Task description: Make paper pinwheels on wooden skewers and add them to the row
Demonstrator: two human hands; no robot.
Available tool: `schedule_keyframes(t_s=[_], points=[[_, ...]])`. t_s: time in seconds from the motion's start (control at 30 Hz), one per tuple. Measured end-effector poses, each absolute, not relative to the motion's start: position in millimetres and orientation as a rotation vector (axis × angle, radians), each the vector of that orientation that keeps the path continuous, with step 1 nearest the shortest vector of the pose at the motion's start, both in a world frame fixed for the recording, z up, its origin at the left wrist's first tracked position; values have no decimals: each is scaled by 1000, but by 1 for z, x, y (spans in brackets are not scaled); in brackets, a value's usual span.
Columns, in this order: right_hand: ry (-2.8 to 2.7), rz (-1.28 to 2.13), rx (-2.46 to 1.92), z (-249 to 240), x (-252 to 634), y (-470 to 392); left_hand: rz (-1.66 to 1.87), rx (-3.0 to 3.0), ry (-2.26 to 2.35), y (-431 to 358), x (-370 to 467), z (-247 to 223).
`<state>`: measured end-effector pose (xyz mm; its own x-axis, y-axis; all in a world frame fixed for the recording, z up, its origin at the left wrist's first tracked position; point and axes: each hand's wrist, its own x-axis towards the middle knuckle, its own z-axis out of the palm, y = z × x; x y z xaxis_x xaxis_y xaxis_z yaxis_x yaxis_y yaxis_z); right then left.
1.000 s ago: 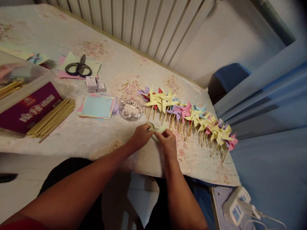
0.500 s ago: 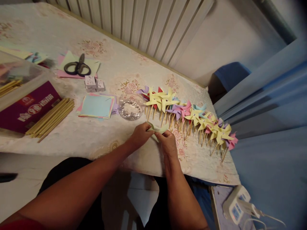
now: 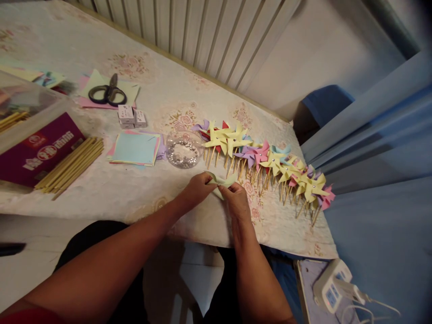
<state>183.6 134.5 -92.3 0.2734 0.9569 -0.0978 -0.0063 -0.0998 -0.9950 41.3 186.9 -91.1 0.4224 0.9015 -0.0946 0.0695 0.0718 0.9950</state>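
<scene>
A pale green piece of paper (image 3: 227, 181), curled at its edges, is held near the front edge of the table. My left hand (image 3: 201, 185) pinches its left side, and my right hand (image 3: 236, 196) grips it from the right with fingers closed. Just behind my hands lies a round clear dish (image 3: 184, 152) of small silvery pieces. Left of the dish is a stack of coloured paper squares (image 3: 136, 148), light blue on top. Several paper pinwheels (image 3: 274, 161) on sticks lie in a row to the right.
Black scissors (image 3: 108, 93) rest on more paper, beside small boxes (image 3: 131, 116). Wooden sticks (image 3: 72, 166) lie by a clear bin with a purple label (image 3: 42, 148) at the left. A white power strip (image 3: 332, 285) sits at the lower right, near blue curtains (image 3: 381, 216).
</scene>
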Motion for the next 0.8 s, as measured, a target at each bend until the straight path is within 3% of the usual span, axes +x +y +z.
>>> schedule_keyframes(t_s=[0.8], points=[[-1001,1095,-1406,-89,184,131,764,1260,822,188,39,-88]])
